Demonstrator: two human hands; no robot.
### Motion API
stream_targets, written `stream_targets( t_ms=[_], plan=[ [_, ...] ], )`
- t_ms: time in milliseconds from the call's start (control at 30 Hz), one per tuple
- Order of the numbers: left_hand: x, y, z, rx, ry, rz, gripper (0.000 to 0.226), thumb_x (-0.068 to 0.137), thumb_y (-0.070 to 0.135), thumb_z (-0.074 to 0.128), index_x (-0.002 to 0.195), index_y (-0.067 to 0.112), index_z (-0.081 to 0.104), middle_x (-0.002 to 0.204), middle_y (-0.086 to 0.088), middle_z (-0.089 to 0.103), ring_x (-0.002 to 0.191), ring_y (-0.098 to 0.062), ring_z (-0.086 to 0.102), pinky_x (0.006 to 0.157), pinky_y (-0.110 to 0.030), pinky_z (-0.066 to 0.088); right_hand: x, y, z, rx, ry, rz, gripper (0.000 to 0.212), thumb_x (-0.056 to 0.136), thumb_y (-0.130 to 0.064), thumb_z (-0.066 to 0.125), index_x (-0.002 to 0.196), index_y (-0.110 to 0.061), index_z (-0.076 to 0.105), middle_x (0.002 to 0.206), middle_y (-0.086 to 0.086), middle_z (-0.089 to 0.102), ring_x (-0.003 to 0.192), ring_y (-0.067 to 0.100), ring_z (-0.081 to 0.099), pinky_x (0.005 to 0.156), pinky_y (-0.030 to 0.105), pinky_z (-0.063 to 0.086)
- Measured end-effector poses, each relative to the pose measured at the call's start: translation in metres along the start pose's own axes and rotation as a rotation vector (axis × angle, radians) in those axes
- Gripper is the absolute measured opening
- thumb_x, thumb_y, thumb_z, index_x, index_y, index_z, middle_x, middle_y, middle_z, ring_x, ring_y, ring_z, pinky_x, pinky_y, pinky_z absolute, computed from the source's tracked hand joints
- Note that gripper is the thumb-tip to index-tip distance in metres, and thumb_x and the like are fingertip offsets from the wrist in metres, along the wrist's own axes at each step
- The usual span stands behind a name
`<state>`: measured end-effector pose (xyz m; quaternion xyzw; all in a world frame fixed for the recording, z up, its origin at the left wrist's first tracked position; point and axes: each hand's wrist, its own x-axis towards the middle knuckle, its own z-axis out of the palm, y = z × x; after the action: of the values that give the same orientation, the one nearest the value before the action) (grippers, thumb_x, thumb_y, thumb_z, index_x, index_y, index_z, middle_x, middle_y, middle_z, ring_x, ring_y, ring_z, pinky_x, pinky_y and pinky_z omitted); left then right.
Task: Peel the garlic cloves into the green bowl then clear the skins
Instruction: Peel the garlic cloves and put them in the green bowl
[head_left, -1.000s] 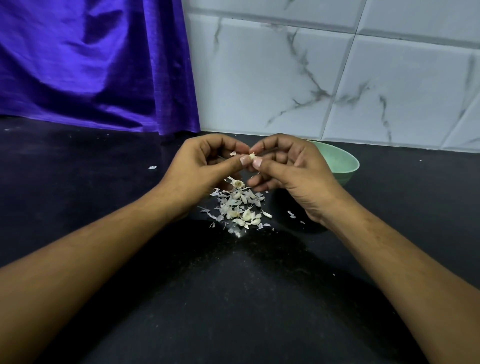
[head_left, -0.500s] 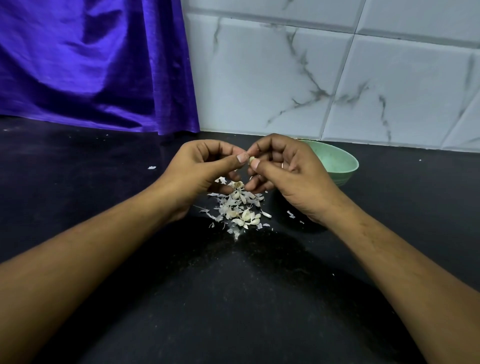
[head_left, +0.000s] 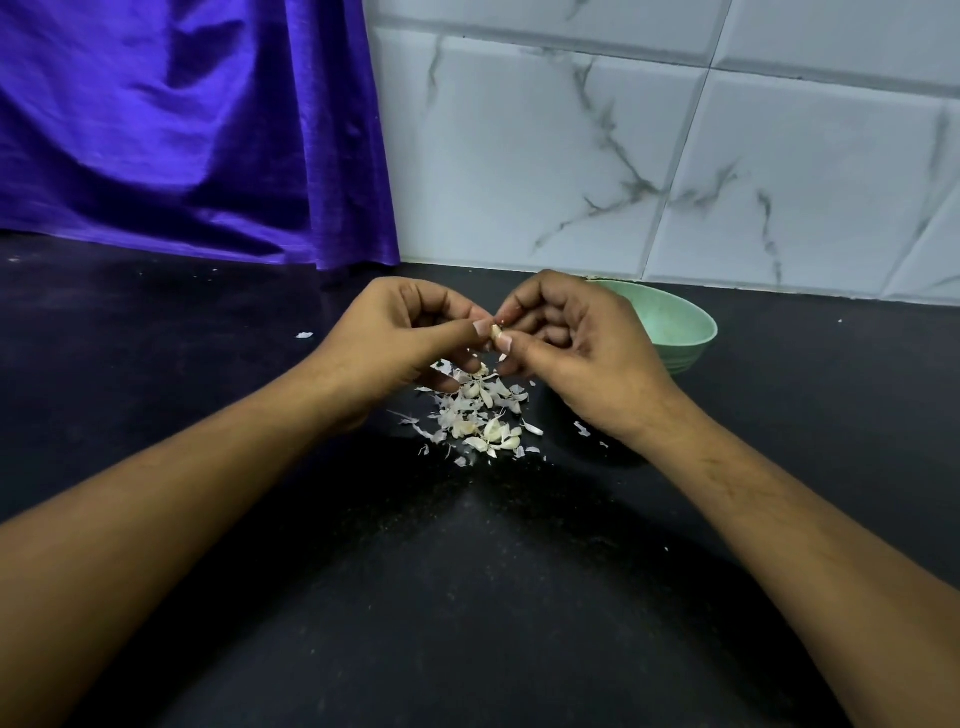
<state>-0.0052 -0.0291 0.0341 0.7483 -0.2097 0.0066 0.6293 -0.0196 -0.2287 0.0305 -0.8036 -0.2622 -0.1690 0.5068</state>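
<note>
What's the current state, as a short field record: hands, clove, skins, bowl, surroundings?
left hand: pinches the garlic clove with thumb and fingertips
right hand: pinches the same clove from the other side
garlic clove: held in the air between both hands
skin pile: loose on the black counter below the hands, with clove-like pieces mixed in
green bowl: upright behind the right hand; contents not visible
backdrop: purple cloth on the left, marble-patterned tiles on the right

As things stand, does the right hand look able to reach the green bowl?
Probably yes: the bowl sits just behind the right hand with nothing between them, though that hand pinches a clove with the left hand.
</note>
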Motion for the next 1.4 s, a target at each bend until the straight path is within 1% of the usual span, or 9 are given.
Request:
stream_targets(
  t_ms=[367, 633, 733, 833, 1000, 1133, 1233, 1300, 1400],
  plan=[
    [0.000, -0.005, 0.010, 0.004, 0.116, 0.014, 0.005, 0.091, 0.002, 0.072, 0.090, 0.002, 0.076, 0.086, -0.023, 0.076, 0.075, -0.022, 0.074, 0.066, -0.035, 0.063, 0.000, 0.004, 0.003, 0.006, 0.016, 0.004, 0.011, 0.091, -0.001, 0.075, 0.097, -0.009, 0.070, 0.081, 0.002, 0.073, 0.076, 0.025, 0.075, 0.075, 0.048, 0.065],
    [0.002, -0.009, 0.006, 0.094, 0.110, 0.024, 0.010, 0.095, 0.011, 0.071, 0.087, 0.008, 0.074, 0.079, -0.017, 0.076, 0.074, -0.020, 0.076, 0.068, -0.039, 0.064, 0.000, 0.003, 0.007, 0.069, 0.007, -0.006, 0.020, 0.095, 0.000, 0.068, 0.110, -0.011, 0.075, 0.085, 0.009, 0.077, 0.076, 0.025, 0.076, 0.075, 0.048, 0.065],
    [0.000, -0.009, 0.008, 0.105, 0.045, 0.004, 0.008, 0.097, 0.010, 0.068, 0.091, 0.007, 0.073, 0.082, -0.019, 0.074, 0.076, -0.021, 0.073, 0.068, -0.039, 0.064, 0.003, 0.000, 0.003, 0.130, 0.062, 0.035, 0.021, 0.096, 0.001, 0.067, 0.112, -0.010, 0.074, 0.086, 0.015, 0.076, 0.075, 0.022, 0.076, 0.070, 0.038, 0.065],
    [-0.003, -0.010, 0.011, 0.116, -0.007, -0.006, 0.013, 0.100, 0.010, 0.059, 0.093, 0.008, 0.070, 0.083, -0.011, 0.069, 0.078, -0.021, 0.073, 0.071, -0.046, 0.063, 0.004, -0.002, -0.003, 0.192, 0.101, 0.081, 0.017, 0.098, 0.000, 0.065, 0.111, -0.009, 0.070, 0.094, 0.016, 0.077, 0.076, 0.024, 0.076, 0.065, 0.029, 0.061],
    [-0.002, -0.006, 0.008, 0.112, 0.028, -0.005, 0.022, 0.102, 0.009, 0.047, 0.089, 0.013, 0.063, 0.082, -0.009, 0.066, 0.078, -0.024, 0.071, 0.064, -0.038, 0.058, 0.004, 0.000, 0.000, 0.216, 0.080, 0.162, 0.014, 0.092, -0.004, 0.074, 0.101, -0.009, 0.065, 0.092, 0.022, 0.076, 0.077, 0.029, 0.077, 0.071, 0.039, 0.061],
    [-0.002, -0.007, 0.006, 0.225, 0.037, 0.091, 0.028, 0.105, 0.030, 0.058, 0.091, 0.009, 0.069, 0.085, -0.010, 0.075, 0.080, -0.024, 0.076, 0.071, -0.045, 0.063, 0.003, 0.002, 0.001, 0.208, 0.070, 0.128, 0.012, 0.090, 0.000, 0.075, 0.096, -0.010, 0.070, 0.089, 0.012, 0.076, 0.078, 0.020, 0.073, 0.071, 0.030, 0.059],
    [-0.002, -0.007, 0.006, 0.272, 0.050, 0.127, 0.020, 0.097, 0.035, 0.070, 0.097, 0.016, 0.074, 0.088, -0.005, 0.078, 0.080, -0.024, 0.077, 0.074, -0.047, 0.065, 0.003, 0.002, 0.000, 0.246, 0.093, 0.155, 0.013, 0.088, 0.002, 0.075, 0.094, -0.008, 0.070, 0.084, 0.009, 0.074, 0.075, 0.019, 0.072, 0.072, 0.037, 0.062],
    [-0.002, -0.007, 0.006, 0.291, 0.055, 0.148, 0.013, 0.094, 0.033, 0.075, 0.096, 0.020, 0.077, 0.086, -0.002, 0.078, 0.079, -0.022, 0.076, 0.074, -0.043, 0.064, 0.003, 0.002, 0.000, 0.287, 0.111, 0.190, 0.012, 0.088, 0.002, 0.075, 0.095, -0.006, 0.069, 0.083, 0.016, 0.074, 0.074, 0.023, 0.073, 0.072, 0.041, 0.062],
    [-0.002, -0.008, 0.006, 0.377, 0.094, 0.207, 0.004, 0.090, 0.028, 0.080, 0.091, 0.024, 0.079, 0.078, 0.004, 0.076, 0.070, -0.013, 0.070, 0.068, -0.031, 0.057, 0.002, 0.001, 0.002, 0.324, 0.124, 0.236, 0.011, 0.089, 0.002, 0.074, 0.097, 0.000, 0.067, 0.079, 0.020, 0.074, 0.070, 0.024, 0.073, 0.070, 0.043, 0.063]
  ],
)
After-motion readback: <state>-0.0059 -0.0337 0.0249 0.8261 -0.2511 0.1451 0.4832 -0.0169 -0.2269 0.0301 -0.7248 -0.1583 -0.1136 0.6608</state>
